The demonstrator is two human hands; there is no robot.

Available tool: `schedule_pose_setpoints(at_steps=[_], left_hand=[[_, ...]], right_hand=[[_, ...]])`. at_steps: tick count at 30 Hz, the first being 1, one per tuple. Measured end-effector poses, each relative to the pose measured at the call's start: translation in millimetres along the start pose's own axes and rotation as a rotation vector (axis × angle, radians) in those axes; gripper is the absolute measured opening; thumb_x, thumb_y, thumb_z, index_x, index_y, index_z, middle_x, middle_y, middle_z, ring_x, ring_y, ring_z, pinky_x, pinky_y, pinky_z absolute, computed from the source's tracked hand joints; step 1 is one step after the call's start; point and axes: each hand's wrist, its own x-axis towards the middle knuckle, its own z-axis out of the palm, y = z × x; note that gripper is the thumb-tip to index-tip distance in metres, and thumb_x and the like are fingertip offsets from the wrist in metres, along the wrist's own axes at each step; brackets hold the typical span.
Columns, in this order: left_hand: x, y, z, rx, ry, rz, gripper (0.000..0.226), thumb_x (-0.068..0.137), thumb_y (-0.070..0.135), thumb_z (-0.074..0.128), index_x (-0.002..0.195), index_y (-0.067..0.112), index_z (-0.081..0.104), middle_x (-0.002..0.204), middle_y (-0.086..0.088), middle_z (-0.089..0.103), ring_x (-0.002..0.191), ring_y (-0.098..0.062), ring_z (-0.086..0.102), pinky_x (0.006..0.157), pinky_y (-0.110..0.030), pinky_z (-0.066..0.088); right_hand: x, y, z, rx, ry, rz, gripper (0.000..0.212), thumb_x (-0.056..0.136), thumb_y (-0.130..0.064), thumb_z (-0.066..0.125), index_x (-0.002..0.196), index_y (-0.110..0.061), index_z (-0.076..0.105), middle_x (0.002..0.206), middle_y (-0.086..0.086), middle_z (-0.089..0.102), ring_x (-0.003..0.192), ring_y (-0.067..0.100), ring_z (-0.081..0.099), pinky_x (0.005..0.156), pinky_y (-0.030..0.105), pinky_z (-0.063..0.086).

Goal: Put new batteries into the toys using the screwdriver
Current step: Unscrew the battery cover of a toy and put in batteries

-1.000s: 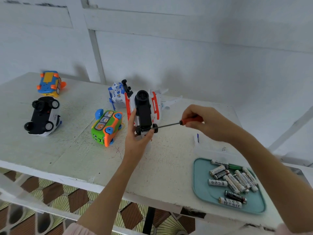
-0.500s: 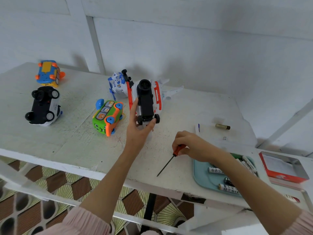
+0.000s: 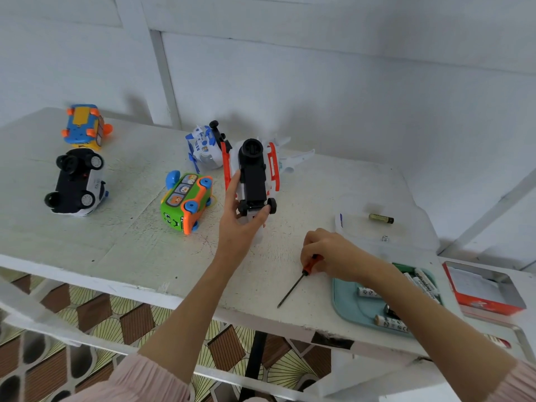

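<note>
My left hand [image 3: 239, 219] holds a white and orange toy plane [image 3: 255, 175] upside down, its black underside and wheels facing up. My right hand [image 3: 327, 253] grips the orange handle of a small screwdriver [image 3: 295, 282], whose dark shaft lies on the table pointing at the front edge. To the right, a teal tray [image 3: 356, 309] holds several white batteries [image 3: 390, 322], partly hidden by my right forearm. One loose dark battery [image 3: 380, 218] lies further back on the table.
Four more toys stand on the white table [image 3: 116, 236]: a green and orange bus [image 3: 185, 201], a black and white car [image 3: 76, 182] on its roof, a blue and yellow car [image 3: 84, 126], a white and blue plane [image 3: 203, 146]. A red-rimmed tin [image 3: 484, 288] sits far right.
My right hand has brought the screwdriver away from the plane's underside, down to the table near the tray. The left hand still holds the plane. The camera has tilted down and right.
</note>
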Motion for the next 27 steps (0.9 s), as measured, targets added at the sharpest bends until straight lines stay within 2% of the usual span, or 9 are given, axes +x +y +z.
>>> schedule_pose_setpoints(at_steps=[4, 6, 10, 13, 16, 18, 21, 24, 27], left_hand=[[0.4, 4.4, -2.1, 0.031, -0.027, -0.026, 0.075, 0.085, 0.004, 0.066, 0.14, 0.037, 0.027, 0.12, 0.043, 0.044, 0.101, 0.008, 0.058, 0.078, -0.025, 0.056], [-0.5, 7.6, -3.8, 0.043, -0.059, -0.018, 0.074, 0.085, 0.003, 0.066, 0.137, 0.04, 0.028, 0.108, 0.049, 0.049, 0.098, 0.004, 0.061, 0.082, -0.035, 0.057], [0.9, 15.2, -9.8, 0.037, -0.14, -0.006, 0.083, 0.084, 0.006, 0.069, 0.136, 0.05, 0.022, 0.112, 0.035, 0.055, 0.097, -0.005, 0.064, 0.079, -0.037, 0.056], [0.4, 23.6, -12.8, 0.095, -0.183, -0.003, 0.098, 0.077, 0.023, 0.074, 0.137, 0.057, 0.004, 0.119, 0.048, 0.032, 0.12, -0.012, 0.05, 0.097, -0.04, 0.045], [1.0, 23.9, -16.1, 0.09, -0.161, -0.062, 0.104, 0.081, 0.024, 0.075, 0.141, 0.048, -0.007, 0.123, 0.027, 0.032, 0.112, -0.006, 0.046, 0.097, -0.034, 0.037], [2.3, 22.6, -20.9, 0.08, -0.164, -0.11, 0.091, 0.083, 0.03, 0.07, 0.144, 0.044, 0.005, 0.134, 0.011, 0.036, 0.11, -0.001, 0.045, 0.092, -0.03, 0.04], [3.0, 14.0, -30.2, 0.126, -0.198, -0.12, 0.064, 0.088, 0.028, 0.063, 0.134, 0.043, 0.02, 0.118, 0.015, 0.051, 0.102, 0.005, 0.058, 0.08, -0.017, 0.049], [1.9, 11.3, -37.8, 0.171, -0.225, -0.12, 0.068, 0.09, 0.028, 0.061, 0.144, 0.033, 0.019, 0.121, 0.012, 0.052, 0.118, -0.008, 0.054, 0.09, -0.021, 0.049], [0.9, 11.4, -42.1, 0.207, -0.234, -0.079, 0.071, 0.09, 0.017, 0.061, 0.146, 0.027, 0.017, 0.117, 0.023, 0.042, 0.1, 0.018, 0.044, 0.074, -0.001, 0.043]], right_hand=[[3.9, -3.9, -17.0, 0.13, 0.035, 0.027, 0.024, 0.083, -0.013, 0.065, 0.107, -0.018, 0.062, 0.112, -0.004, 0.051, 0.101, 0.009, 0.044, 0.092, 0.026, 0.039], [10.0, -12.4, -31.1, 0.24, 0.248, 0.04, 0.024, 0.086, -0.017, 0.062, 0.11, -0.014, 0.059, 0.109, -0.004, 0.053, 0.094, 0.008, 0.05, 0.089, 0.024, 0.045], [28.1, -32.1, -60.9, 0.486, 0.648, 0.138, 0.033, 0.091, -0.025, 0.055, 0.121, -0.011, 0.047, 0.113, -0.001, 0.051, 0.087, 0.007, 0.054, 0.073, 0.014, 0.048], [40.7, -41.2, -80.2, 0.744, 0.565, 0.211, 0.048, 0.093, -0.032, 0.052, 0.133, -0.015, 0.032, 0.12, 0.0, 0.049, 0.087, 0.016, 0.062, 0.07, 0.024, 0.055], [45.8, -46.3, -89.0, 0.909, 0.481, 0.254, 0.058, 0.093, -0.039, 0.049, 0.139, -0.019, 0.019, 0.119, 0.002, 0.053, 0.08, 0.02, 0.066, 0.065, 0.03, 0.058], [46.5, -48.5, -90.4, 0.997, 0.46, 0.271, 0.055, 0.093, -0.046, 0.043, 0.137, -0.019, 0.023, 0.112, 0.003, 0.057, 0.074, 0.02, 0.067, 0.065, 0.032, 0.058], [46.1, -51.8, -91.3, 1.151, 0.383, 0.263, 0.045, 0.093, -0.054, 0.031, 0.115, -0.019, 0.049, 0.101, 0.007, 0.059, 0.076, 0.025, 0.066, 0.073, 0.041, 0.058], [46.1, -54.0, -90.7, 1.284, 0.311, 0.3, 0.053, 0.09, -0.059, 0.027, 0.108, -0.016, 0.052, 0.098, 0.012, 0.059, 0.08, 0.03, 0.066, 0.078, 0.047, 0.056], [46.7, -52.6, -89.9, 1.331, 0.223, 0.36, 0.068, 0.085, -0.066, 0.025, 0.118, -0.012, 0.048, 0.106, 0.016, 0.058, 0.089, 0.036, 0.066, 0.079, 0.052, 0.054]])
